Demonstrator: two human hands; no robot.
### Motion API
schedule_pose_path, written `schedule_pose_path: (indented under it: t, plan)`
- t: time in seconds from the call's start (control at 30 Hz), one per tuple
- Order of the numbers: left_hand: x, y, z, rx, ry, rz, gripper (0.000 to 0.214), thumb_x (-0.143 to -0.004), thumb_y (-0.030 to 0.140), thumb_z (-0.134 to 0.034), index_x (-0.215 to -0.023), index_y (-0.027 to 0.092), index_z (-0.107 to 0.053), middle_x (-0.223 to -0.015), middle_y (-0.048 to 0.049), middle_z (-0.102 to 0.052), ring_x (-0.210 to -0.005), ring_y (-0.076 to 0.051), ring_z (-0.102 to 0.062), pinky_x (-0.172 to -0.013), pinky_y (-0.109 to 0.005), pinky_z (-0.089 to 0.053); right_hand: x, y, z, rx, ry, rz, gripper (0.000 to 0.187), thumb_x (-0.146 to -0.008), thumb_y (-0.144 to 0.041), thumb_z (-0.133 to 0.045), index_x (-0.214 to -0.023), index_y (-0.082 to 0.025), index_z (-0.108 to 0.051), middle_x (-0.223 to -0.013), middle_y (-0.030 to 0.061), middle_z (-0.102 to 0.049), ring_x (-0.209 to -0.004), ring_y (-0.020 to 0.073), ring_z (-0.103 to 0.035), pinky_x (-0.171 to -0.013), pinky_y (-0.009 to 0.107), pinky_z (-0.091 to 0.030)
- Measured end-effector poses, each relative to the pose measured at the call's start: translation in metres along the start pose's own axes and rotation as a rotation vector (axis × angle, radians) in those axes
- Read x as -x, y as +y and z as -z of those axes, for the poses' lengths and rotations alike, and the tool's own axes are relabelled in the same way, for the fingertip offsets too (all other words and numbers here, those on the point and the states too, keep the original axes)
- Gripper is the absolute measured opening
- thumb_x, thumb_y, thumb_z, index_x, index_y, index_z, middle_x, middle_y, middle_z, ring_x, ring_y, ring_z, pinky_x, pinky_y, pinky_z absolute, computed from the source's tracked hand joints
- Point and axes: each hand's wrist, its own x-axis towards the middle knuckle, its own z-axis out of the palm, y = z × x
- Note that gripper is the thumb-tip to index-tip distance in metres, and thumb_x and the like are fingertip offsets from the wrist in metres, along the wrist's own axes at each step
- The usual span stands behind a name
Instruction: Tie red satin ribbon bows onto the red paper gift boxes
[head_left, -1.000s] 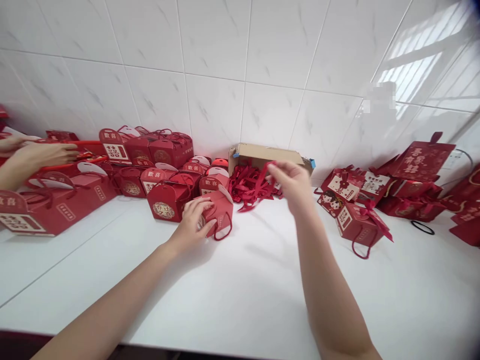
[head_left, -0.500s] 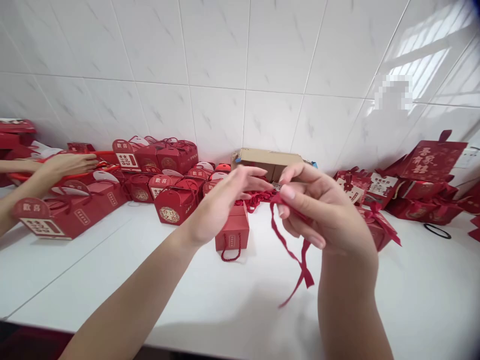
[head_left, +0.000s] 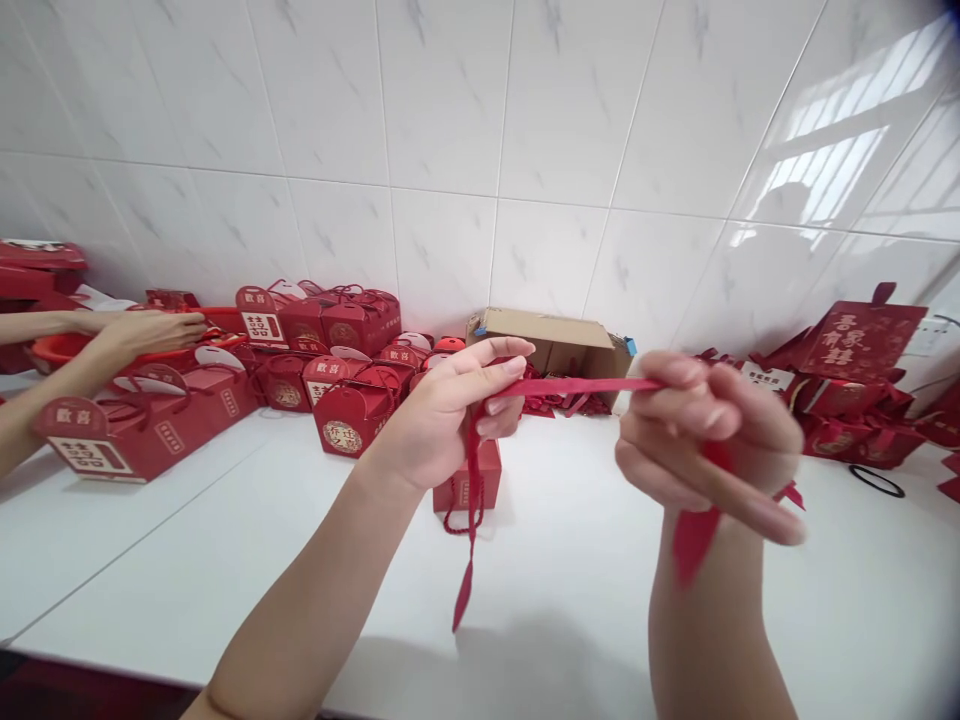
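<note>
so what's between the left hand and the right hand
In the head view, a red ribbon runs straight from the left hand to the right hand, crossing in front of the cardboard box.

Looks like a packing workspace tbh. Red gift boxes (head_left: pixel 352 415) crowd the white table (head_left: pixel 570 530), tiled wall (head_left: pixel 442 130) right behind it.

Head-worn view, forward and down

white table (head_left: pixel 574 530), red boxes (head_left: pixel 349 415), cardboard carton (head_left: pixel 547 326), black band (head_left: pixel 877 481)
</note>
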Motion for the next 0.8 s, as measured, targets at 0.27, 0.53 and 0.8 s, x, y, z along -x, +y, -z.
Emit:
schedule_pose_path:
  t: [0.27,0.53,0.8]
  plan:
    - [0.013,0.013,0.002,0.010,-0.035,-0.048,0.009,-0.088,0.015,-0.052,-0.096,0.014,-0.056,-0.053,0.0070,-0.037,-0.043,-0.004,-0.035,-0.045,-0.017,-0.030,0.004,-0.005,0.014,-0.062,0.437,0.447,0.038,-0.072,-0.018,-0.056,-0.096,-0.046,-0.067,-0.101,-0.0163,-0.070,-0.049,0.0127,-0.061,-0.079,0.033,-0.047]
    - [0.022,0.020,0.006,-0.324,-0.109,0.070,0.021,-0.087,0.028,-0.058,-0.106,0.021,-0.053,-0.053,0.0079,-0.044,-0.042,-0.004,-0.033,-0.041,-0.016,-0.027,-0.005,-0.008,0.015,0.075,0.561,0.550,0.013,-0.088,-0.034,-0.057,-0.083,-0.033,-0.069,-0.067,-0.0092,-0.064,-0.053,0.0050,-0.058,-0.060,0.020,-0.051]
    - [0.001,0.003,0.032,-1.334,0.005,0.217,0.016,-0.082,0.030,-0.052,-0.093,0.023,-0.060,-0.098,-0.0024,-0.067,-0.080,-0.018,-0.062,-0.062,-0.025,-0.046,-0.019,0.003,0.036,0.068,0.698,0.493,0.005,-0.081,-0.024,-0.066,-0.086,-0.026,-0.068,-0.076,-0.0067,-0.063,-0.065,0.0030,-0.060,-0.064,0.015,-0.052]
